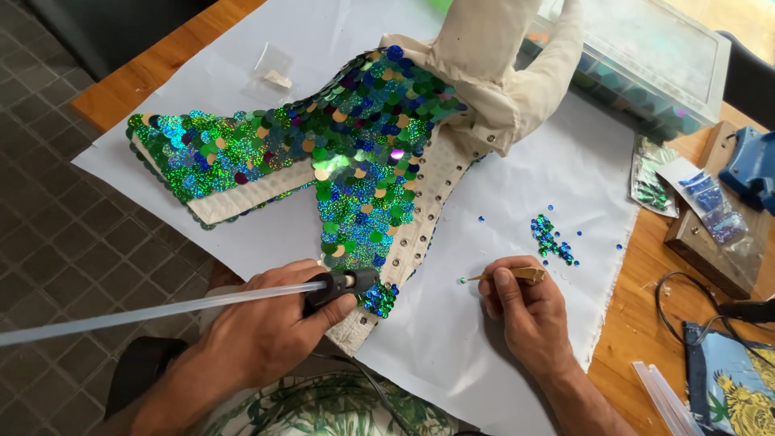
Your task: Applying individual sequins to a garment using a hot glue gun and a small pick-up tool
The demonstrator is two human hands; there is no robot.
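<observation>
My left hand (270,323) grips a black glue gun (343,287) with a long clear glue stick (145,311) trailing left; its nozzle sits at the lower edge of a sequin-covered boot (355,153), green and blue, lying on a white sheet (517,186). My right hand (525,311) holds a thin wooden stick (504,275) with a small green sequin on its tip, just right of the boot. A small pile of loose sequins (553,238) lies on the sheet above my right hand.
A clear plastic box (646,56) of sequins stands at the back right. Sequin bags (694,194), a wooden block (710,242), a blue tool (751,165), a black cable (686,311) and spare glue sticks (662,396) crowd the wooden table's (153,69) right side.
</observation>
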